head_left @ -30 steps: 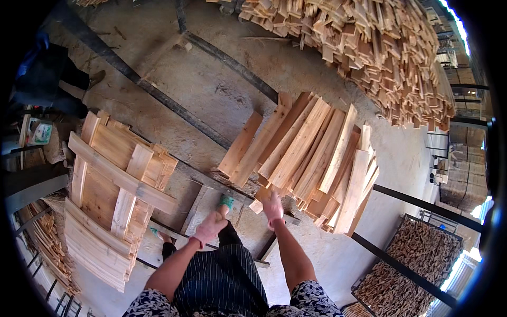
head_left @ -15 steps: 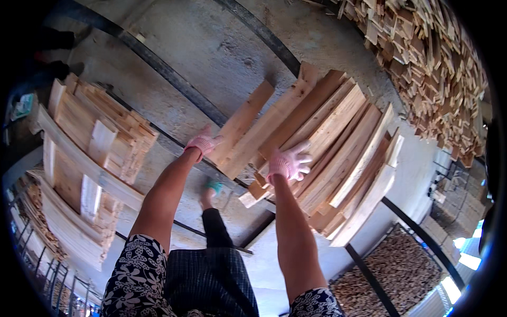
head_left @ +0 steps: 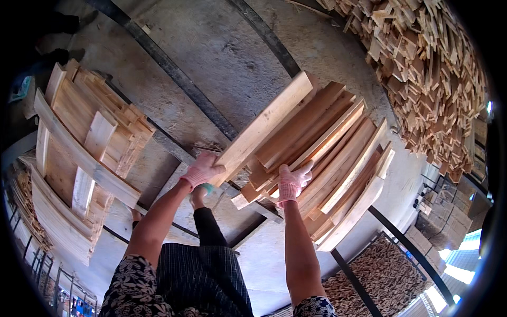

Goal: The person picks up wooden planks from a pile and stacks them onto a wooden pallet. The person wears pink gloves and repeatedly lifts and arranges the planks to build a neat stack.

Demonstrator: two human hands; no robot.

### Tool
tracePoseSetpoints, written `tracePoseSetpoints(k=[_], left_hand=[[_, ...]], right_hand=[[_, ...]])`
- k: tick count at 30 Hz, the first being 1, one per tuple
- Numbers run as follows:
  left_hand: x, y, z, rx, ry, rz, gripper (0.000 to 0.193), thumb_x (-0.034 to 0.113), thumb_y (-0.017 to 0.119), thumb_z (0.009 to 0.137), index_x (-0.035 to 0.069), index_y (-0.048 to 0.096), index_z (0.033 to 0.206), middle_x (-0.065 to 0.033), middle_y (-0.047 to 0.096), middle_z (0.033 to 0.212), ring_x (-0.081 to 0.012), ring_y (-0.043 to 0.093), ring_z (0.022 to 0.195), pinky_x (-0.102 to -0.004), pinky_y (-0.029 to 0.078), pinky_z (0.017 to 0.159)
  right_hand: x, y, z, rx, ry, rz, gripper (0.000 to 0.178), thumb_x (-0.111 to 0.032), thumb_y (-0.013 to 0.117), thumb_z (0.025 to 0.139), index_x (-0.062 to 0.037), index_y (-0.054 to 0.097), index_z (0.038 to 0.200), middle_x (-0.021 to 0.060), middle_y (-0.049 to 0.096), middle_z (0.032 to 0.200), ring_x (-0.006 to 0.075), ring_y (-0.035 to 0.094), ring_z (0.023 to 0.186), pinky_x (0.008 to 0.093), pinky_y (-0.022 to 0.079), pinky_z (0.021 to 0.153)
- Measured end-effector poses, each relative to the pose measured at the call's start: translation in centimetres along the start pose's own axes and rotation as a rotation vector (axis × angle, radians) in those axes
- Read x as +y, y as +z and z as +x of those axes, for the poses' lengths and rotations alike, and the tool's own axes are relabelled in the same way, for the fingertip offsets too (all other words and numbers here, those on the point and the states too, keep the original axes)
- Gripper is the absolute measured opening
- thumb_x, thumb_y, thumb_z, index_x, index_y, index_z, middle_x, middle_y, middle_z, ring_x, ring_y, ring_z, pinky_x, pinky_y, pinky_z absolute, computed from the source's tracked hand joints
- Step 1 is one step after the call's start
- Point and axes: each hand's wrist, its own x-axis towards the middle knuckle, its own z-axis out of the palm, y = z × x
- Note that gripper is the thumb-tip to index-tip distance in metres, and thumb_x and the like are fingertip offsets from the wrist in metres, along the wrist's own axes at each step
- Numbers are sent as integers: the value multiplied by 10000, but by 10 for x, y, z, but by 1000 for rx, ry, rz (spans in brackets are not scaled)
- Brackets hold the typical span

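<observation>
My left hand (head_left: 203,170), in a pink-and-white knit glove, is closed around the near end of a pale wooden board (head_left: 266,120). The board slants away to the upper right, along the left side of a loose pile of boards (head_left: 338,164). On top of that pile my right hand (head_left: 294,181), gloved alike, curls over the near end of another board (head_left: 332,133), thumb on its left and fingers on its right. Its fingertips are partly hidden. The pile's boards lie roughly side by side, their near ends uneven.
Dark metal bars (head_left: 179,79) cross above the concrete floor (head_left: 222,53). At left stands a stack of boards (head_left: 68,127) with a long plank across it. A large heap of wood pieces (head_left: 422,79) fills the upper right. My foot (head_left: 199,194) shows below the left hand.
My left hand has closed on a board's near end, and that board now sits raised and further from the pile. My right hand's spread fingers have drawn together over a board.
</observation>
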Motion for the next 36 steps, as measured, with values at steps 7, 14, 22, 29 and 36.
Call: tracePoseSetpoints(k=[7, 14, 22, 29, 36], left_hand=[[51, 23, 37, -181, -187, -20, 746, 384, 766, 767, 10, 519, 1363, -280, 675, 1163, -383, 659, 1124, -458, 515, 936], [89, 0, -39, -320, -97, -312, 541, 358, 719, 804, 59, 625, 1245, -150, 701, 992, -267, 708, 889, -409, 566, 756], [28, -38, -277, 11, -152, -484, 538, 348, 736, 774, 28, 626, 1192, -206, 681, 1057, -337, 673, 1018, -432, 519, 891], [-41, -126, -452, 408, -399, -402, 587, 386, 735, 775, 6, 625, 1209, -252, 663, 1120, -402, 676, 1061, -447, 550, 915], [-250, -89, -558, 1195, -503, -815, 334, 214, 713, 819, 13, 620, 1068, -130, 680, 1003, -242, 665, 913, -352, 566, 734]], right_hand=[[-1, -2, 2, -18, 45, 16, 1129, -263, 752, 729, -144, 98, 1641, 245, 284, 1558, 439, 403, 1397, 464, 398, 1149], [17, -14, 30, -103, -92, 115, 884, -290, 711, 792, -110, 247, 1523, 183, 429, 1409, 350, 484, 1274, 420, 405, 1105], [76, -81, -40, -272, -73, 430, 452, -260, 622, 940, -59, 524, 1332, 88, 581, 1277, 238, 592, 1122, 401, 471, 1014], [59, -68, -295, -529, -364, 622, 702, -216, 639, 898, -11, 382, 1518, 154, 551, 1370, 290, 568, 1200, 459, 487, 1046], [-58, 29, -480, -1223, -637, 557, 901, -22, 676, 808, 24, 201, 1572, 190, 384, 1516, 316, 438, 1359, 394, 389, 1135]])
